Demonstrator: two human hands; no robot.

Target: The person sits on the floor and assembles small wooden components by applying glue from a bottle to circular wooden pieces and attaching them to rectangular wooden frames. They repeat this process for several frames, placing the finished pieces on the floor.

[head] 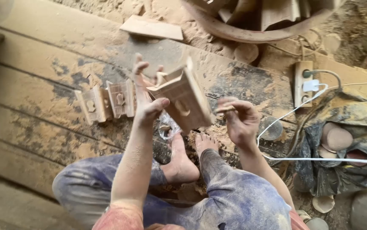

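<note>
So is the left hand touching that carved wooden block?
Touching. The head view shows the left hand gripping the carved wooden block, thumb pressed on its near edge and fingers behind it.

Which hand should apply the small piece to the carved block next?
Probably the right hand: its fingers already pinch the small piece beside the carved wooden block, while the left hand is occupied holding that block up.

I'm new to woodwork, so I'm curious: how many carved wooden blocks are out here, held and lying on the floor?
Held in left hand: 1 carved block
Lying on the floor: 2 carved blocks
Total: 3
The right hand pinches a small piece, too small to identify.
</note>
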